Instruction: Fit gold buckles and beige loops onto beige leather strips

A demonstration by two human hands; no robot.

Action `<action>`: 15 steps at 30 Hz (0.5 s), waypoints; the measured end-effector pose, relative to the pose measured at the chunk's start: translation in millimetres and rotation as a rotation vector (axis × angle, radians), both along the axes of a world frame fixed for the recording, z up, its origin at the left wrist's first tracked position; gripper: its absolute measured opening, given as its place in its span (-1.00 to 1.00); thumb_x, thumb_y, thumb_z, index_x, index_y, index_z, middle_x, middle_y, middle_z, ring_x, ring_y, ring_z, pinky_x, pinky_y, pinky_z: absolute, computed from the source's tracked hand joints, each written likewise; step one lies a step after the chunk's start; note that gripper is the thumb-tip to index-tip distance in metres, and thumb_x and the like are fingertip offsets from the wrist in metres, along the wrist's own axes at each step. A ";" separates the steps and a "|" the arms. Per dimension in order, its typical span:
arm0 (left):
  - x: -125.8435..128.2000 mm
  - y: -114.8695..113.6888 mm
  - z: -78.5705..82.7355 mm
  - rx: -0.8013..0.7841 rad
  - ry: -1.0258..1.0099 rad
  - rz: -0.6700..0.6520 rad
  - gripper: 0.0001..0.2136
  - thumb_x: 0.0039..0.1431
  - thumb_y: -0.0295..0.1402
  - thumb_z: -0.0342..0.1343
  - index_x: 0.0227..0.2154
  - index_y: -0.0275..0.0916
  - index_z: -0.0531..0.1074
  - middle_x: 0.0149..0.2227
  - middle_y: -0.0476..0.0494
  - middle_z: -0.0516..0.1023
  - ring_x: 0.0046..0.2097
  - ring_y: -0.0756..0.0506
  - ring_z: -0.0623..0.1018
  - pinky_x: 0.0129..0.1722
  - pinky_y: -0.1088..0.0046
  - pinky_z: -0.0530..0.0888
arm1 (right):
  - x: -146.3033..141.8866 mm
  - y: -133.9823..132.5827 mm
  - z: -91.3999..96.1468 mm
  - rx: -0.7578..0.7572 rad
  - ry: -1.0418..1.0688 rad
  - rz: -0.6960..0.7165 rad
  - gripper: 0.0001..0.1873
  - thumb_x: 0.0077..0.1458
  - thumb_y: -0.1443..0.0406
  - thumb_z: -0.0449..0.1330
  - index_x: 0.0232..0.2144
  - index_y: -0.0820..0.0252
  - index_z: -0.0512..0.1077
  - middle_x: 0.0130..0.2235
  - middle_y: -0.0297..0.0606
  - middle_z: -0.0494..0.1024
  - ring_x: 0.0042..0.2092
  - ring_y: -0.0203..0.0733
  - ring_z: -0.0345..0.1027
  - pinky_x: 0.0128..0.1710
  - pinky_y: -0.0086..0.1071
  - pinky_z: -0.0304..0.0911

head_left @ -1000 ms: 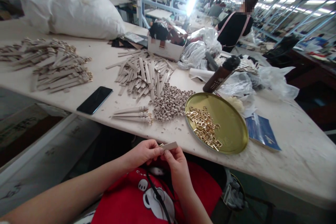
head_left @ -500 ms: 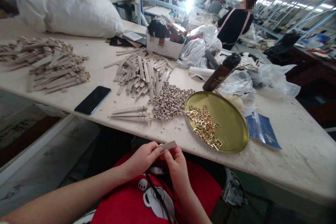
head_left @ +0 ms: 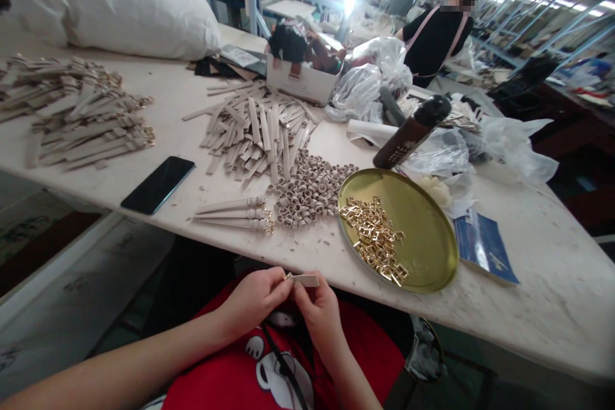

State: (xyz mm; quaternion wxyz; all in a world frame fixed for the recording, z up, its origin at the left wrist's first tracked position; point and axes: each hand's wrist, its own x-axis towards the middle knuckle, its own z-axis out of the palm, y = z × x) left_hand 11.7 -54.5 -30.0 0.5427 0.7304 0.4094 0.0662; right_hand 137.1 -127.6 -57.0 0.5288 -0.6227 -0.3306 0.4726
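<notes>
Over my lap, just off the table's front edge, both hands meet on one short beige strap. My left hand pinches its left end, where a bit of gold metal, apparently a buckle, shows at the fingertips. Thumb and fingers of my right hand grip the strap from below and the right. Beyond the hands lie several finished-looking straps with gold buckles, a heap of small beige loops and a pile of loose strips. Gold buckles fill the left part of a round gold tray.
A black phone lies near the front edge, with a heap of buckled straps behind it. A dark spray can leans behind the tray, a blue booklet right of it. Further back are a white sack, a box and another person.
The strap has turned from slanting upward to nearly level. Both hands have shifted slightly, still gripping it. The whole view has moved a little.
</notes>
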 end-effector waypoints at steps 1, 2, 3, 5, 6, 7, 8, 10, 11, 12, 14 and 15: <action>0.6 2.9 2.0 -0.009 0.003 -0.023 -0.66 0.13 -0.10 -0.14 -0.57 -0.27 0.24 -0.57 0.06 0.23 -0.52 0.04 0.21 -0.57 0.57 0.11 | 2.4 2.5 1.1 -0.012 0.064 0.018 -0.87 -0.02 0.24 0.14 -0.51 0.16 0.29 -0.53 -0.43 0.32 -0.49 -0.33 0.14 -0.46 -0.46 0.11; 1.3 6.2 3.3 -0.029 -0.001 -0.048 -0.65 0.12 -0.09 -0.12 -0.57 -0.27 0.24 -0.58 0.06 0.23 -0.52 0.05 0.20 -0.58 0.58 0.10 | 4.6 5.0 2.4 -0.020 0.110 0.034 -0.87 -0.02 0.24 0.13 -0.52 0.16 0.28 -0.53 -0.43 0.32 -0.48 -0.33 0.14 -0.44 -0.46 0.12; 2.2 9.9 3.8 -0.056 -0.011 -0.070 -0.65 0.10 -0.08 -0.11 -0.58 -0.27 0.25 -0.58 0.06 0.22 -0.53 0.05 0.20 -0.58 0.58 0.09 | 6.6 7.2 3.8 -0.022 0.122 0.048 -0.87 -0.02 0.25 0.13 -0.52 0.16 0.28 -0.53 -0.43 0.31 -0.48 -0.33 0.14 -0.44 -0.46 0.12; 4.9 17.8 1.7 -0.110 -0.034 -0.090 -0.63 0.07 -0.05 -0.07 -0.59 -0.28 0.26 -0.60 0.07 0.21 -0.54 0.06 0.19 -0.60 0.59 0.08 | 9.6 10.3 6.9 -0.004 0.023 0.066 -0.89 -0.03 0.28 0.14 -0.52 0.16 0.28 -0.54 -0.44 0.29 -0.49 -0.33 0.11 -0.45 -0.46 0.09; 6.5 21.7 -0.5 -0.134 -0.038 -0.087 -0.63 0.05 -0.04 -0.05 -0.60 -0.28 0.25 -0.61 0.08 0.20 -0.55 0.06 0.18 -0.61 0.59 0.08 | 10.7 11.2 8.7 0.017 -0.072 0.072 -0.90 -0.03 0.29 0.14 -0.52 0.15 0.29 -0.54 -0.43 0.29 -0.48 -0.32 0.11 -0.46 -0.46 0.07; 8.3 25.2 -3.0 -0.162 -0.038 -0.073 -0.63 0.04 -0.04 -0.04 -0.60 -0.28 0.24 -0.63 0.09 0.19 -0.57 0.07 0.18 -0.62 0.59 0.07 | 11.6 11.9 10.8 0.041 -0.171 0.078 -0.93 -0.02 0.31 0.13 -0.51 0.15 0.30 -0.52 -0.41 0.29 -0.48 -0.31 0.12 -0.46 -0.46 0.06; 10.2 28.4 -5.4 -0.200 -0.043 -0.055 -0.64 0.02 -0.03 -0.02 -0.58 -0.27 0.23 -0.64 0.10 0.19 -0.59 0.07 0.19 -0.64 0.60 0.07 | 12.7 12.4 13.2 0.061 -0.258 0.093 -0.96 0.00 0.33 0.12 -0.49 0.15 0.32 -0.50 -0.39 0.32 -0.46 -0.30 0.14 -0.45 -0.45 0.07; 13.7 33.2 -8.2 -0.298 -0.082 -0.028 -0.67 -0.01 -0.04 0.02 -0.45 -0.26 0.25 -0.63 0.12 0.25 -0.62 0.07 0.24 -0.66 0.60 0.12 | 16.8 14.3 18.7 0.075 -0.348 0.176 -0.92 0.04 0.36 0.06 -0.44 0.15 0.35 -0.44 -0.34 0.37 -0.40 -0.27 0.20 -0.39 -0.43 0.10; 15.2 35.1 -8.3 -0.337 -0.112 -0.031 -0.66 0.00 -0.06 0.02 -0.36 -0.26 0.24 -0.61 0.12 0.29 -0.63 0.06 0.28 -0.65 0.60 0.16 | 20.6 16.4 21.7 0.066 -0.348 0.249 -0.88 0.05 0.37 0.03 -0.41 0.15 0.36 -0.42 -0.32 0.40 -0.38 -0.26 0.23 -0.38 -0.43 0.12; 16.4 36.9 -7.7 -0.353 -0.143 -0.044 -0.66 0.02 -0.08 0.01 -0.28 -0.25 0.23 -0.59 0.11 0.31 -0.62 0.05 0.30 -0.64 0.60 0.19 | 26.1 19.7 24.6 0.050 -0.340 0.323 -0.86 0.06 0.38 0.01 -0.40 0.15 0.37 -0.41 -0.31 0.41 -0.37 -0.26 0.25 -0.37 -0.43 0.14; 18.4 40.7 -5.5 -0.314 -0.169 -0.070 -0.69 0.08 -0.10 -0.05 -0.26 -0.25 0.26 -0.60 0.12 0.31 -0.62 0.06 0.30 -0.63 0.61 0.21 | 42.2 31.4 28.9 0.030 -0.363 0.380 -0.85 0.06 0.38 0.00 -0.35 0.16 0.37 -0.40 -0.32 0.43 -0.37 -0.26 0.28 -0.37 -0.44 0.17; 19.3 42.7 -4.4 -0.275 -0.158 -0.065 -0.70 0.10 -0.09 -0.09 -0.31 -0.25 0.28 -0.62 0.12 0.29 -0.63 0.07 0.28 -0.64 0.61 0.19 | 52.2 39.9 30.0 0.028 -0.422 0.344 -0.85 0.05 0.36 0.01 -0.32 0.16 0.36 -0.39 -0.32 0.44 -0.37 -0.26 0.28 -0.37 -0.44 0.17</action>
